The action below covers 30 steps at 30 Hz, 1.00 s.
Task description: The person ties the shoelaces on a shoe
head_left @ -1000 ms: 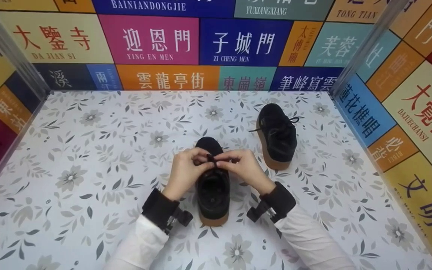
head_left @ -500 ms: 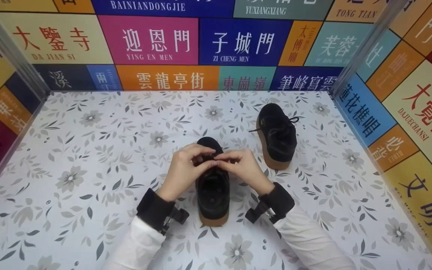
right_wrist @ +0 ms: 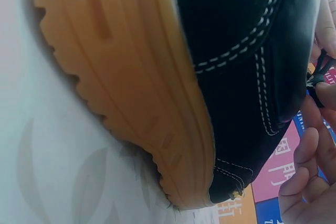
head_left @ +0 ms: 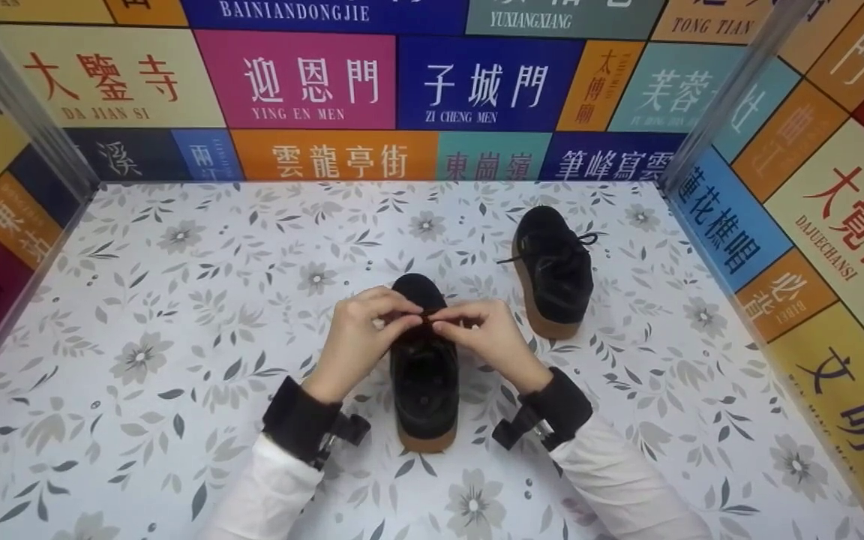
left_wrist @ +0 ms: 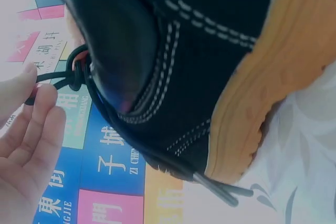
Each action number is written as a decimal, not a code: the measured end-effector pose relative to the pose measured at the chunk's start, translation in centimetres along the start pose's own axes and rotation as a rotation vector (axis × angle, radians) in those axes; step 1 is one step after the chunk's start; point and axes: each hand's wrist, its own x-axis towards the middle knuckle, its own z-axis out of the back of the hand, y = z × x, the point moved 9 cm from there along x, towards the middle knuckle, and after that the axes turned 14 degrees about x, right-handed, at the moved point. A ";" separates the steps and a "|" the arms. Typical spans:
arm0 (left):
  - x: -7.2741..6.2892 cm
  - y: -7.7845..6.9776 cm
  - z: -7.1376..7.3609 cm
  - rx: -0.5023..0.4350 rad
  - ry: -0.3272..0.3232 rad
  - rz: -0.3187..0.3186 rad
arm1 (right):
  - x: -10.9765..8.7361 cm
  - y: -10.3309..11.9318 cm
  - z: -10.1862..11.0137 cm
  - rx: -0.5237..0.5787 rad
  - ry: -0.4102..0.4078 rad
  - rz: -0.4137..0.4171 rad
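Note:
A black shoe [head_left: 424,397] with white stitching and a tan sole stands in the middle of the table, toe away from me. Over its lacing, my left hand [head_left: 357,334] pinches a loop of the black shoelace [left_wrist: 55,77] between thumb and fingertips. From the other side my right hand [head_left: 488,330] pinches the lace at the knot, its other fingers loosely curled. The left wrist view shows the knot [left_wrist: 77,74] close by the shoe's tongue, with lace ends [left_wrist: 220,188] hanging down the shoe's side. My fingertips hide part of the lacing in the head view.
A matching black shoe [head_left: 552,270], its lace tied in a bow, stands farther back to the right. The table [head_left: 252,420] has a floral cover. Upright panels [head_left: 297,82] with colourful lettering enclose the back and both sides.
My left hand has drawn slightly to the left, away from the right hand, pulling on the lace. My right hand and both shoes are nearly where they were.

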 end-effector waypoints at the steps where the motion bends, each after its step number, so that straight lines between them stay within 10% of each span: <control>1: 0.0 0.1 0.1 0.001 0.000 -0.002 | -0.1 0.0 0.0 0.003 -0.001 0.000; 30: -0.1 1.2 0.9 0.166 -0.054 -0.025 | -0.8 0.1 1.9 -0.014 -0.029 0.006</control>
